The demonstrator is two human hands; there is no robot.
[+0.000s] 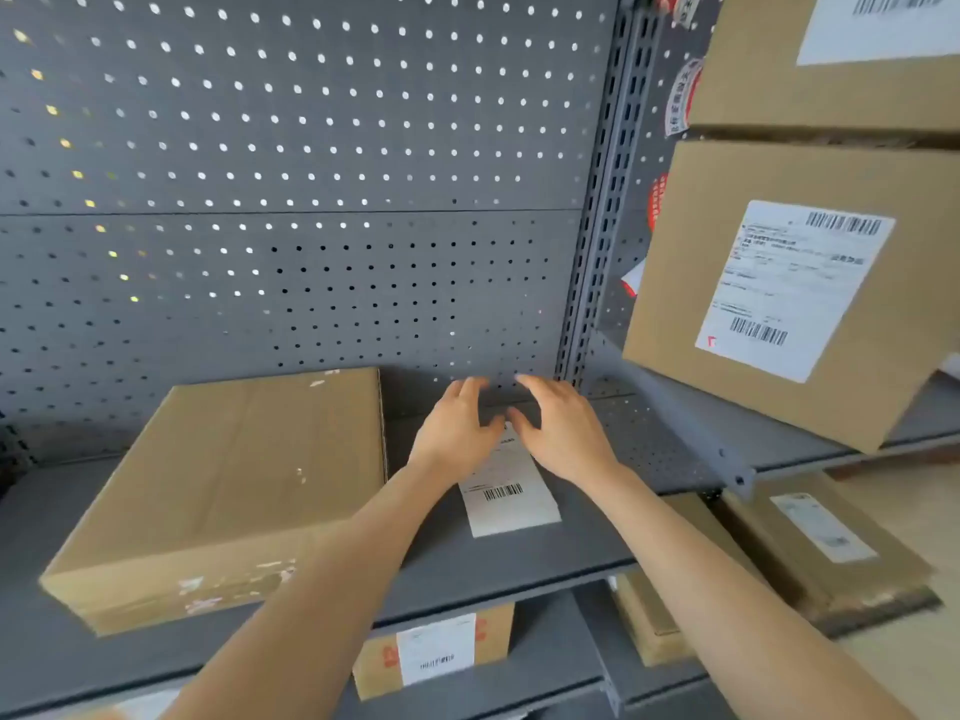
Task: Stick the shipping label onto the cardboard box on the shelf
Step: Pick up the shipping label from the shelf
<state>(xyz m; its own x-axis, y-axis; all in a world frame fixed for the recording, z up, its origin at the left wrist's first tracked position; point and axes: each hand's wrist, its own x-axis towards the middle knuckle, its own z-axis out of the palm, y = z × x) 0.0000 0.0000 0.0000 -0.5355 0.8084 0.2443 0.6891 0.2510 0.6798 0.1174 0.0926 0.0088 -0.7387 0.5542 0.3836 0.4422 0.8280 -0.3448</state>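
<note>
A plain brown cardboard box (228, 485) lies flat on the grey shelf (519, 558), left of centre, with no label on its top. A white shipping label (511, 504) with a barcode lies flat on the shelf just right of the box. My left hand (454, 433) and my right hand (561, 433) hover side by side over the far end of the label, fingers spread and loosely bent. Both thumbs point toward each other above the label's top edge. Whether the fingers touch the label I cannot tell. The upper part of the label is hidden under my hands.
A grey pegboard wall (291, 200) backs the shelf. To the right stand labelled cardboard boxes (789, 293) on a neighbouring shelf, with flat parcels (826, 543) below. Another labelled box (436, 652) sits on the shelf underneath. A slotted metal upright (602, 210) divides the bays.
</note>
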